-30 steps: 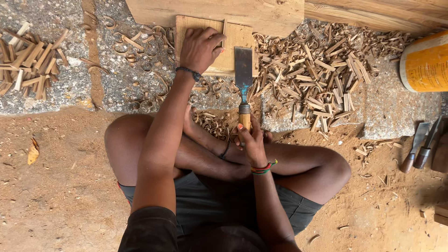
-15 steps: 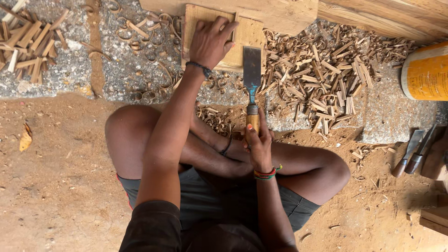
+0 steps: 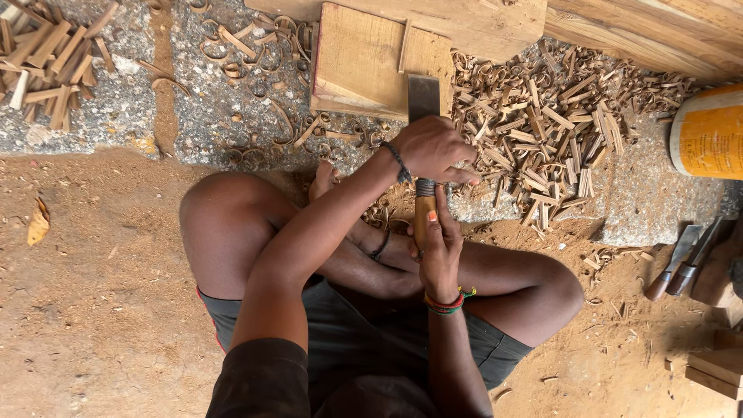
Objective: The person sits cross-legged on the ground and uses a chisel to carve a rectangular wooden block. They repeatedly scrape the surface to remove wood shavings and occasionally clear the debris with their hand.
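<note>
Chisel [image 3: 423, 155], broad-bladed with a wooden handle, stands nearly upright in front of the seated person's crossed legs, its flat steel blade resting against the lower right edge of a wooden block [image 3: 364, 58]; the block lies flat on the rough stone slab [image 3: 232, 116] beside a larger plank [image 3: 464, 19]; the right hand [image 3: 438, 249] wraps the handle from below, its fingers clenched round the wood, thumb up along the shaft; the left hand [image 3: 433, 149] reaches across from the other side and sits on top where blade meets handle, fingers curled over the metal collar and grasping it, a dark cord bracelet at that wrist; a banded bracelet of red, green and yellow circles the right wrist; curled shavings and short split chips [image 3: 542, 124] lie heaped on the stone just right of the blade, with a smaller pile of chips [image 3: 46, 54] at the far left; a yellow can [image 3: 708, 131] stands at the right edge; two more tools with metal blades [image 3: 685, 259] lie on the sawdust-covered ground near the right knee, well apart from both hands.
</note>
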